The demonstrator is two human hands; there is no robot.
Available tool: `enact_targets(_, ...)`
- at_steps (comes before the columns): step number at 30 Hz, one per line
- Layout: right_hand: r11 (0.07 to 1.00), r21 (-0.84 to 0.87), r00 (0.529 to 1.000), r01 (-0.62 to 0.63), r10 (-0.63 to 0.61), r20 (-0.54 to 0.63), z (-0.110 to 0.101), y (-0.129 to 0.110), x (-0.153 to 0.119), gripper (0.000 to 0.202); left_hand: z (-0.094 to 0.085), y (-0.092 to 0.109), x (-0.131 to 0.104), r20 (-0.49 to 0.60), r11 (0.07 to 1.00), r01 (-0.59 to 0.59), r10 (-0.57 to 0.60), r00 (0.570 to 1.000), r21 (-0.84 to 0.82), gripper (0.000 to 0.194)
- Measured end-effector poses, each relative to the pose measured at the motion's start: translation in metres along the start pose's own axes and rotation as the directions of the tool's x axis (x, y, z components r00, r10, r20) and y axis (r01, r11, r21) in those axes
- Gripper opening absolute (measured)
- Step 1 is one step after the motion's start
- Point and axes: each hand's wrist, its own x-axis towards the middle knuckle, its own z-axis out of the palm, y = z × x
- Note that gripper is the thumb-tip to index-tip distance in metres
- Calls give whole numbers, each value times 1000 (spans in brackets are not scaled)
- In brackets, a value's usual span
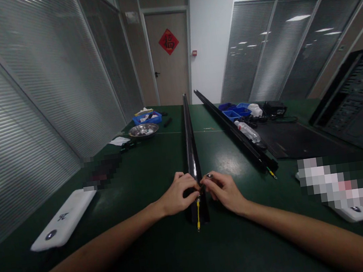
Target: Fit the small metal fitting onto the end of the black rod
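Observation:
A long black rail (191, 152) lies lengthwise on the green table (170, 253), its near end between my hands. From that end a yellow wire (198, 216) with a metal tip hangs toward me. My left hand (179, 193) is closed at the rail's near end, thumb and fingers bent round its left side. On the right side my right hand (223, 189) is pinched, its fingertips close to the left ones, with a small round shiny piece (209, 176) at its fingers. What the fingertips hold over the rail is too small to make out.
Another black rail (234, 133), with a green-yellow wire (271, 172), lies to the right beside a plastic bottle (248, 131) and blue bins (236, 111). A metal bowl (143, 130) and blue basket (147, 118) stand back left. White devices flank my arms; a black panel (358, 108) is at right.

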Motion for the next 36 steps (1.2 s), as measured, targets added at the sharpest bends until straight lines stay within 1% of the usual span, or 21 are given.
enact_targets(8, 1000, 9, 999, 23, -23, 41, 0, -3, -4, 23, -2, -1, 0, 52, 1000, -8, 9, 999, -9, 11)
enact_targets(11, 1000, -6, 1000, 27, -27, 6, -1, -3, -3, 25, -1, 0, 0, 37, 1000, -4, 4, 999, -9, 10)
enact_targets(14, 1000, -10, 1000, 4, -4, -19, -1, -2, 0, 30, -1, 0, 0, 13, 1000, 15, -15, 1000, -9, 9)
enact_targets(19, 999, -19, 999, -32, 31, -13, -1, 1, 1, 32, 0, 0, 0, 10, 1000, 18, -18, 1000, -10, 8)
enact_targets(22, 999, -36, 1000, -13, 13, -5, 0, 0, -1, 31, 0, -1, 0, 27, 1000, 17, -17, 999, -2, 9)
enact_targets(27, 1000, -17, 999, 19, -19, 47, 0, -4, -4, 26, 0, -2, 1, 41, 1000, -4, 4, 999, -4, 12)
enact_targets(32, 999, -32, 1000, 12, -13, -21, -1, -2, -1, 28, 1, -2, 0, -4, 1000, 0, 0, 1000, -17, 8)
enact_targets(36, 1000, -11, 1000, -24, 24, -10, -1, 1, 1, 31, 1, -3, 0, -1, 1000, 14, -14, 1000, 4, 6)
